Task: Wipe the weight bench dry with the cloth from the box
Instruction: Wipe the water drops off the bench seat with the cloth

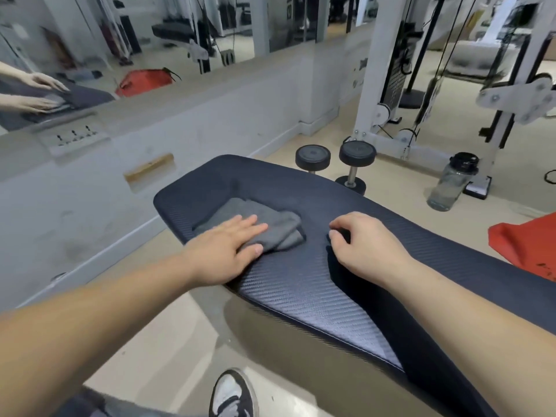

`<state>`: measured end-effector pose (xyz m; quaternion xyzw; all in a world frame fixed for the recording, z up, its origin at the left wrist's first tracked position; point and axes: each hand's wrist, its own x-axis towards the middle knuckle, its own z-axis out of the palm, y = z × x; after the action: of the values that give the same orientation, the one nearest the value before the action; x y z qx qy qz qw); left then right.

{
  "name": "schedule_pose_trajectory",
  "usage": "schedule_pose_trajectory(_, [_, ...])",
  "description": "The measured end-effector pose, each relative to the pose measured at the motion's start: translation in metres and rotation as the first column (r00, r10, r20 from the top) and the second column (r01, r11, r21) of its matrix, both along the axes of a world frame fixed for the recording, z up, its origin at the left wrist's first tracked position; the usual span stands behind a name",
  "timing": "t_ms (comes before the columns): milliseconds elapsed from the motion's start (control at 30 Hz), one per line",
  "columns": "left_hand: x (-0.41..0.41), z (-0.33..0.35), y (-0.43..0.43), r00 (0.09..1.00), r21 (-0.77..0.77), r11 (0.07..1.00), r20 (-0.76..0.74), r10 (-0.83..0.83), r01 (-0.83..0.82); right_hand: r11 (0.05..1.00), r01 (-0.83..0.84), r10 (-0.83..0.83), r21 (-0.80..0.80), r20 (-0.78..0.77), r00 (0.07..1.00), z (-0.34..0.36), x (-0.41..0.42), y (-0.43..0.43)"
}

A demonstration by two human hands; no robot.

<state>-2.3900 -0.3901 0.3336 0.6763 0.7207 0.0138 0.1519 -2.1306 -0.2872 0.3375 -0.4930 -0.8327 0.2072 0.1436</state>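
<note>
The weight bench (304, 284) has a dark, carbon-patterned pad that runs from the centre toward the lower right. A crumpled grey cloth (272, 221) lies on the pad's far left end. My left hand (228, 248) lies flat on the near part of the cloth, fingers spread and pressing it onto the pad. My right hand (364, 242) rests on the bare pad just right of the cloth, fingers curled under, with nothing in it. A red box (523, 242) shows at the right edge behind the bench.
Two black dumbbells (337, 161) stand on the floor beyond the bench, with a clear water bottle (451, 183) to their right. A white cable machine (421, 85) fills the back right. A low wall with a mirror (150, 40) runs along the left. My shoe (233, 392) is below.
</note>
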Motion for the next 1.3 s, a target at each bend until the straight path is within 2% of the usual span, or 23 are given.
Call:
schedule_pose_trajectory(67, [0.002,0.000,0.008,0.998,-0.102,0.993,0.006,0.066,-0.065,1.000,-0.005,0.005,0.002,-0.006,1.000,0.001,-0.006,0.001])
schedule_pose_trajectory(133, [0.017,0.000,0.009,1.000,-0.160,0.987,-0.006,-0.006,0.005,1.000,-0.007,0.007,0.014,-0.022,1.000,0.002,-0.014,0.000])
schedule_pose_trajectory(267, [0.020,0.006,-0.005,0.951,-0.142,0.941,0.061,-0.302,0.308,0.998,-0.039,0.042,0.052,-0.049,0.998,0.002,-0.042,-0.005])
schedule_pose_trajectory(367, [-0.015,0.008,-0.008,0.927,-0.037,0.928,0.080,-0.367,0.370,0.997,-0.048,0.053,0.064,-0.078,0.996,0.002,-0.069,-0.011])
schedule_pose_trajectory(433, [-0.049,0.000,-0.003,0.961,0.047,0.965,0.094,-0.260,0.256,0.997,-0.062,0.066,0.054,-0.084,0.994,0.002,-0.087,-0.014])
schedule_pose_trajectory(500, [-0.087,-0.009,0.008,0.993,0.098,0.995,0.112,-0.033,0.022,0.994,-0.098,0.100,0.046,-0.056,0.993,0.001,-0.107,-0.014])
schedule_pose_trajectory(567, [-0.108,-0.017,0.020,0.970,0.124,0.966,0.123,0.211,-0.226,0.989,-0.138,0.138,0.053,0.013,0.990,0.003,-0.127,-0.010])
schedule_pose_trajectory(633, [-0.103,-0.024,0.027,0.940,0.121,0.935,0.119,0.320,-0.334,0.981,-0.177,0.171,0.084,0.071,0.983,0.007,-0.149,-0.003])
schedule_pose_trajectory(667, [-0.094,-0.027,0.025,0.950,0.136,0.941,0.099,0.297,-0.308,0.976,-0.192,0.182,0.103,0.097,0.978,0.009,-0.158,0.001])
schedule_pose_trajectory(733, [-0.090,-0.030,0.013,0.987,0.194,0.968,0.068,0.149,-0.159,0.970,-0.205,0.188,0.132,0.133,0.973,0.013,-0.174,0.011])
schedule_pose_trajectory(800, [-0.118,-0.025,0.011,0.998,0.188,0.982,0.066,0.011,-0.023,0.968,-0.216,0.198,0.130,0.139,0.970,0.014,-0.182,0.022])
schedule_pose_trajectory(833, [-0.137,-0.023,0.019,0.999,0.182,0.983,0.054,-0.004,-0.006,0.968,-0.220,0.202,0.123,0.144,0.969,0.015,-0.182,0.028])
schedule_pose_trajectory(1000, [-0.167,-0.029,0.085,0.942,0.125,0.935,-0.013,0.336,-0.332,0.985,-0.150,0.124,0.089,0.245,0.962,0.013,-0.157,0.060])
schedule_pose_trajectory(1100, [-0.158,-0.028,0.116,0.928,0.093,0.925,-0.019,0.372,-0.368,0.995,0.020,-0.056,0.100,0.365,0.930,0.013,-0.128,0.083])
schedule_pose_trajectory(1200, [-0.149,-0.027,0.136,0.924,0.060,0.925,-0.047,0.379,-0.376,0.975,0.197,-0.223,0.106,0.497,0.838,0.009,-0.100,0.095])
schedule_pose_trajectory(1300, [-0.125,-0.027,0.156,0.928,0.040,0.929,-0.047,0.371,-0.369,0.966,0.242,-0.259,0.095,0.444,0.858,0.004,-0.083,0.097])
